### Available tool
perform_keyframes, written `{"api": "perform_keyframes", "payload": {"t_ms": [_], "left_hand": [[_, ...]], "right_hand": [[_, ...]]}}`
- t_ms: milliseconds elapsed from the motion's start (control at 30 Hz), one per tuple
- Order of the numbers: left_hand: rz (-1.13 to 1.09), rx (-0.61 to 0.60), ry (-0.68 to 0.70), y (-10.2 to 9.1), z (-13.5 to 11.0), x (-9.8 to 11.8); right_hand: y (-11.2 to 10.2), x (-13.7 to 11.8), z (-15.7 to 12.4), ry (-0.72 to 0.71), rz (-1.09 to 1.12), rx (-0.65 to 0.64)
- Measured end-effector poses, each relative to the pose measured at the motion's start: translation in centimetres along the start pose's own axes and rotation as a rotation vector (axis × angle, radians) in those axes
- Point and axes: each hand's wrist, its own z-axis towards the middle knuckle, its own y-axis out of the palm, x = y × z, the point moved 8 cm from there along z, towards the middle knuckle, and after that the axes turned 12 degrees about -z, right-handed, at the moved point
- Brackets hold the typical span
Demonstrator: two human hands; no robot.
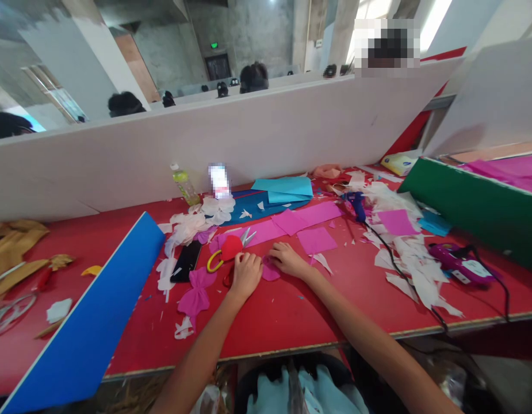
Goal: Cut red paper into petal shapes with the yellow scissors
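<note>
While a long white wall (248, 132) closes off the far side, a red table (287, 322) spreads out below it. Dividing the table are 2 boards: a blue board (93, 322) on the left and a green board (477, 218) on the right. Between them, a pink strip (266, 231) runs crosswise on the far half of the table. A purple glue gun (462, 264) lies well off to the right, and a pink bow (198, 291) lies to the left.

The left hand (247, 273) and the right hand (287, 259) are low over the table, near each other. Just beyond the left hand are the scissors (245, 237), their blades pointing away and to the right.

Smallest of all, a rounded pink piece (271, 271) is on the table between the hands. It lies right of the left hand, and left of the right hand and slightly toward the person. Both hands meet its edges, so neither is clearly nearer. Its outline looks nearly round; no long axis stands out. Fingers curl on both hands, but whether either pinches the piece or merely presses on it, I cannot tell.
</note>
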Motion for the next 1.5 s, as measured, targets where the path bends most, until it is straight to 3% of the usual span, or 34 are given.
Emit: {"api": "perform_keyframes", "payload": {"t_ms": [1000,1500], "left_hand": [[-0.020,-0.013,-0.040,0.29,0.13,-0.36],[-0.066,-0.057,0.026,-0.50,-0.10,-0.23]], "right_hand": [[-0.39,-0.45,0.08,0.016,0.012,-0.040],[-0.51,-0.24,0.06,0.026,0.013,0.028]]}}
